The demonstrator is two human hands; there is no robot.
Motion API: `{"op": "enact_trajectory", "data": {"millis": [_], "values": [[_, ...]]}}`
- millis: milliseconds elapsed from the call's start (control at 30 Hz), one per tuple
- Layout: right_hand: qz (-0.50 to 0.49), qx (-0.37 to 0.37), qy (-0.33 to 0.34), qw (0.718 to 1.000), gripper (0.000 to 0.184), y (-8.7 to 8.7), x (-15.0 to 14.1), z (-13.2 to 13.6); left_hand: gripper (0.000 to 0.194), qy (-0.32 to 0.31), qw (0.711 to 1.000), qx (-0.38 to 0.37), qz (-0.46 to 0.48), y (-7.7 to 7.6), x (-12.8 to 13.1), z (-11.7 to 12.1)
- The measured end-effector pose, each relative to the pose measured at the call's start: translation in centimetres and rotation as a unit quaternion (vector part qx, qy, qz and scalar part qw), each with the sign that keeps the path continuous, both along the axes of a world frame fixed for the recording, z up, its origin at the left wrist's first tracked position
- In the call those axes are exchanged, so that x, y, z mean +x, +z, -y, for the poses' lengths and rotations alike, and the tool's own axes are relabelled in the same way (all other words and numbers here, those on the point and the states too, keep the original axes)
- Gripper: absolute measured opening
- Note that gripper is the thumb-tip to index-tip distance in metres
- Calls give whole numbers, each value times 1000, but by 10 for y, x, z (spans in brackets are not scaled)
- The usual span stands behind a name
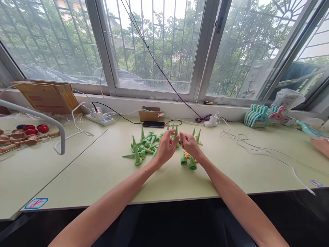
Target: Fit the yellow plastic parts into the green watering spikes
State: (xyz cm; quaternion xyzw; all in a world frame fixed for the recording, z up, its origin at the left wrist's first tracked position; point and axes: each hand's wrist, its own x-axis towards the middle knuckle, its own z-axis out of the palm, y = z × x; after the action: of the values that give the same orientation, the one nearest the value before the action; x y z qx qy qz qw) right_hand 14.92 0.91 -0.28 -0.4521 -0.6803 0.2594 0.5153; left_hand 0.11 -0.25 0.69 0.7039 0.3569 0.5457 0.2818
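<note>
Over the middle of the table, my left hand [166, 146] is closed around a green plastic spike [176, 131] that points upward from its fingers. Close beside it, my right hand [189, 143] is pinched shut; what lies between its fingertips is hidden. A heap of green cone-shaped plastic spikes [146, 148] lies to the left, some upright and others on their sides. Two more spikes lie below my right hand, with the hollow end of one [192, 166] facing me. Small yellow pieces [187, 155] are scattered beside and partly under my right hand.
A phone [153, 124] lies before a small cardboard box [150, 115]. Power strips [100, 119] and white cables [259, 148] run along the back and right. Wooden toys with red balls [31, 131] are at left, pastel hangers [257, 116] at right. Another person's hand [320, 144] shows far right.
</note>
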Motion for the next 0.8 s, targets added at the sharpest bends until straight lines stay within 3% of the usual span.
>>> {"op": "enact_trajectory", "data": {"millis": [200, 433, 800], "values": [[24, 34, -39, 998, 51, 3, -2, 5, 35, 54, 995, -70, 37, 4, -2, -4], [81, 65, -24, 994, 46, 5, 0, 10, 42, -77, 964, -231, 108, 2, -1, -5], [89, 45, -24, 995, 47, 7, 2, 10, 49, -111, 958, -228, 132, 6, -4, -2]]}}
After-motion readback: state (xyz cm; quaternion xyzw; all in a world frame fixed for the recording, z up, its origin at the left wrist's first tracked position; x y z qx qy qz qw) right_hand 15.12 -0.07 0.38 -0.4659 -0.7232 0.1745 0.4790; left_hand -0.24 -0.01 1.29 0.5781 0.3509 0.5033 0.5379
